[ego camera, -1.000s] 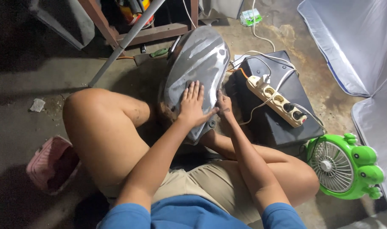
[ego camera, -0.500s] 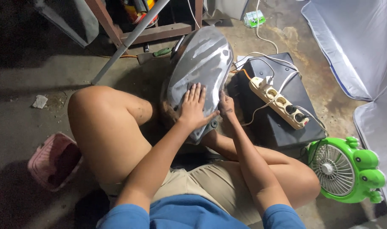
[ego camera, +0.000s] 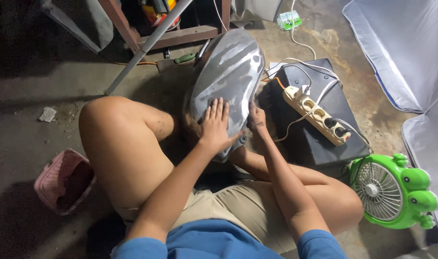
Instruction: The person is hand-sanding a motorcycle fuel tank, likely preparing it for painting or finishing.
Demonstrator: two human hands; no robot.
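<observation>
A curved grey metal tank shell (ego camera: 231, 72) with dull sanded patches stands tilted on the floor between my knees. My left hand (ego camera: 215, 123) lies flat on its lower face, fingers together, pressing what looks like a small sanding pad that is mostly hidden under the fingers. My right hand (ego camera: 256, 119) grips the shell's right edge and steadies it.
A black box (ego camera: 324, 144) to the right carries a cream power strip (ego camera: 317, 115) with white cables. A green frog-shaped fan (ego camera: 391, 192) stands at lower right, a pink basket (ego camera: 60, 180) at lower left. A metal pole (ego camera: 142, 48) and wooden frame cross the top.
My left hand has slid a little along the shell's face. The right hand keeps its grip on the edge.
</observation>
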